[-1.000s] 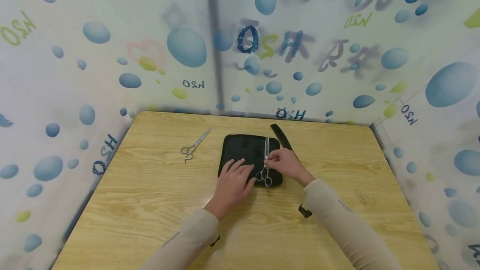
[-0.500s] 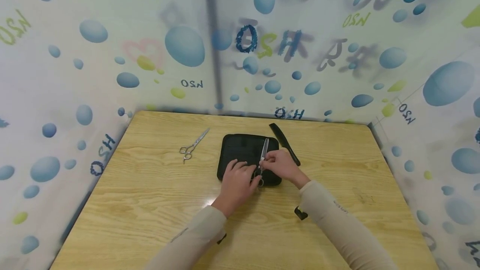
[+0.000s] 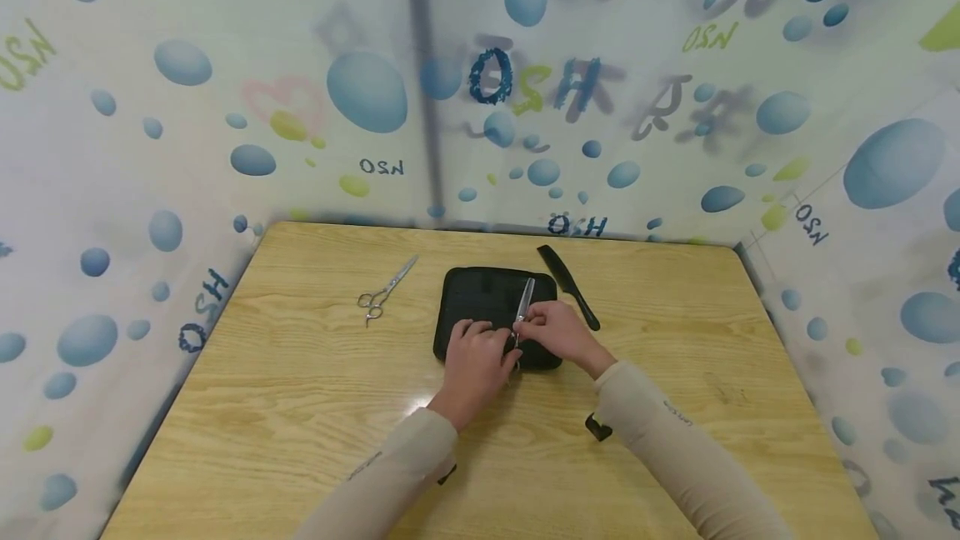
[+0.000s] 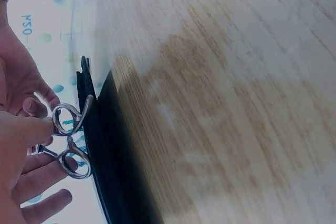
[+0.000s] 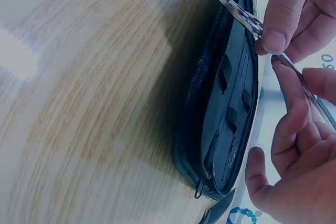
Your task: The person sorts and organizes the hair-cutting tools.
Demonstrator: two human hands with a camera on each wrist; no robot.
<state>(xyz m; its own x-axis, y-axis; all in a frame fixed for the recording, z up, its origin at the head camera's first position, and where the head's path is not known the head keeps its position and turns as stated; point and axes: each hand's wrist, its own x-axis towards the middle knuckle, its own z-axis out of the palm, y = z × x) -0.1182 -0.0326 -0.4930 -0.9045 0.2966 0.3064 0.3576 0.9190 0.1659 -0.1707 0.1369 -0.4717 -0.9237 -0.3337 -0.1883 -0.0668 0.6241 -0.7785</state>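
Note:
Both hands hold a pair of silver hair scissors [image 3: 526, 300] over a black zip case [image 3: 472, 294]. My left hand [image 3: 474, 363] pinches the handle end, its thumb by the finger rings [image 4: 73, 161] in the left wrist view. The right hand [image 3: 561, 332] pinches the scissors farther up, near the pivot. In the head view the blades point away from me and lean slightly right. The case lies open to view in the right wrist view, showing elastic loops [image 5: 232, 119] inside and a zip along its rim. Fingers partly hide the handles in the head view.
A second pair of silver scissors [image 3: 387, 290] lies on the wooden table [image 3: 300, 407], left of the case. To the case's right a black comb [image 3: 570, 288] lies at a slant. A patterned wall [image 3: 630, 132] stands behind the table.
The left hand has moved right and taken hold of the scissors' handles. The scissors have shifted left and tilted, and the right hand has moved slightly left with them.

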